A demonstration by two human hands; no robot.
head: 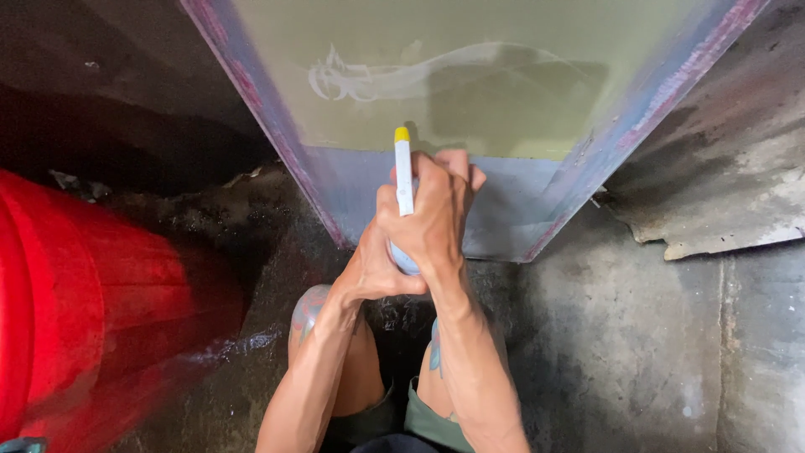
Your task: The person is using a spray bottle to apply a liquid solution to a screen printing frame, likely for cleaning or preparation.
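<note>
From where I watch, both hands are clasped together around a white spray bottle (pixel 404 180) with a yellow tip. My left hand (pixel 375 267) wraps the rounded pale base from below and the left, and my right hand (pixel 438 220) closes over the body from the right, its fingers curled at the top. The bottle's long axis runs nearly straight up the view, away from me, with the yellow tip pointing at the framed screen (pixel 470 92) ahead and the base toward my knees. The tip lies just where the screen's olive-green mesh meets its grey lower band. The screen is a large tilted rectangle with a bluish frame stained pink along the edges; on the mesh, up and left of the tip, sits a pale whitish flourish design (pixel 394 77), long and swirling, running left to right. A red plastic bucket (pixel 75 310) fills the lower left, well apart from the hands. Rough, wet concrete floor (pixel 637 344) lies to the right, under a ragged grey sheet (pixel 721 176).
</note>
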